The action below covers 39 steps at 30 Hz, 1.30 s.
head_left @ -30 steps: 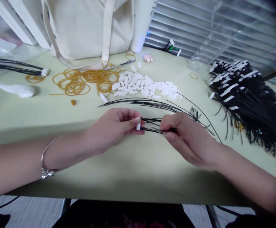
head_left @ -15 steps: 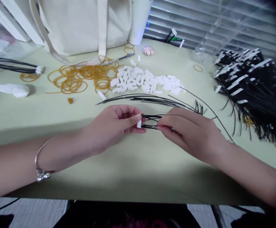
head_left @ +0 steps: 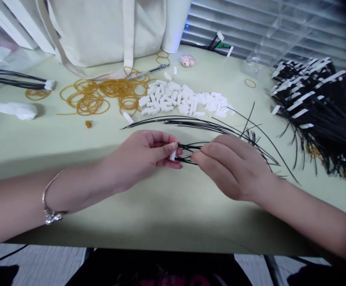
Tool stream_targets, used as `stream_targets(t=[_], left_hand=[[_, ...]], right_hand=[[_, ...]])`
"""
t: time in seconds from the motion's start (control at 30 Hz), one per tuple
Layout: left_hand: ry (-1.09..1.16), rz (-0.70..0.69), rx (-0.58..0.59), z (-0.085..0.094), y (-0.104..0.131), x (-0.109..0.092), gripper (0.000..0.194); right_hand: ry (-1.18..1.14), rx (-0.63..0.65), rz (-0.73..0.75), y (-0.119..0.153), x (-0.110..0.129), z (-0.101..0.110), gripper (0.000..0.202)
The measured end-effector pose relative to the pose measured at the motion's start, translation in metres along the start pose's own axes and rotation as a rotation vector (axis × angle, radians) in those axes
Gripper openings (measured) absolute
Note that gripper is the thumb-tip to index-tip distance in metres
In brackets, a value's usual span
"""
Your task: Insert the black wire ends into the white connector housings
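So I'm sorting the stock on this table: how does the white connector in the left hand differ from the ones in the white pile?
The white connector sits pinched upright in the left hand, with black wires running from it to the right hand. The connectors in the white pile lie loose on the table, heaped at all angles, with no wires attached. Both look like the same small white plastic pieces.

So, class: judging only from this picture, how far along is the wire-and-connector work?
Done: one finished black wire bundle with white plug lies far left. In hand: the left hand pinches a small white plastic connector while the right hand holds thin black wires at it. Left: a heap of loose white connectors and loose wires.
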<state>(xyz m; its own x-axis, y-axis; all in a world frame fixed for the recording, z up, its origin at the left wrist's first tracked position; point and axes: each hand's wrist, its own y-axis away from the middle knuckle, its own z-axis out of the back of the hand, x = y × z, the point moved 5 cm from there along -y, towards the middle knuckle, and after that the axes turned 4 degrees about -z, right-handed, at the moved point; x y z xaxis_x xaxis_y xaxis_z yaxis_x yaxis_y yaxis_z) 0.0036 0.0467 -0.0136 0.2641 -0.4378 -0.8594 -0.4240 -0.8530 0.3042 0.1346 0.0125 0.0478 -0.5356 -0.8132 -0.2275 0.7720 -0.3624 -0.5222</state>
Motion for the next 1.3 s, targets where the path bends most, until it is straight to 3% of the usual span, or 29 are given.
stream_targets(t=[0.17, 0.33, 0.5, 0.6, 0.8, 1.07, 1.3], left_hand=[[0.011, 0.012, -0.021, 0.001, 0.0, 0.0, 0.007], [-0.024, 0.005, 0.002, 0.0, 0.0, 0.0, 0.006], [-0.026, 0.005, -0.002, 0.0, 0.0, 0.0, 0.006], [-0.006, 0.007, 0.015, -0.001, 0.0, 0.0, 0.006], [0.003, 0.014, 0.023, 0.0, 0.0, 0.0, 0.007], [0.014, 0.035, 0.008, 0.0, 0.0, 0.001, 0.005], [-0.019, 0.01, 0.001, -0.002, 0.001, 0.0, 0.006]], right_hand=[[0.004, -0.009, -0.048, 0.0, -0.002, -0.002, 0.005], [-0.017, 0.071, -0.167, 0.003, -0.005, -0.009, 0.008], [-0.213, -0.01, -0.236, 0.005, -0.006, -0.002, 0.007], [-0.273, -0.045, -0.231, 0.003, -0.007, 0.003, 0.01], [-0.186, 0.003, -0.183, 0.004, -0.007, -0.001, 0.02], [-0.157, -0.021, -0.103, 0.009, -0.004, -0.001, 0.017], [-0.163, 0.006, -0.107, 0.005, 0.001, -0.013, 0.011]])
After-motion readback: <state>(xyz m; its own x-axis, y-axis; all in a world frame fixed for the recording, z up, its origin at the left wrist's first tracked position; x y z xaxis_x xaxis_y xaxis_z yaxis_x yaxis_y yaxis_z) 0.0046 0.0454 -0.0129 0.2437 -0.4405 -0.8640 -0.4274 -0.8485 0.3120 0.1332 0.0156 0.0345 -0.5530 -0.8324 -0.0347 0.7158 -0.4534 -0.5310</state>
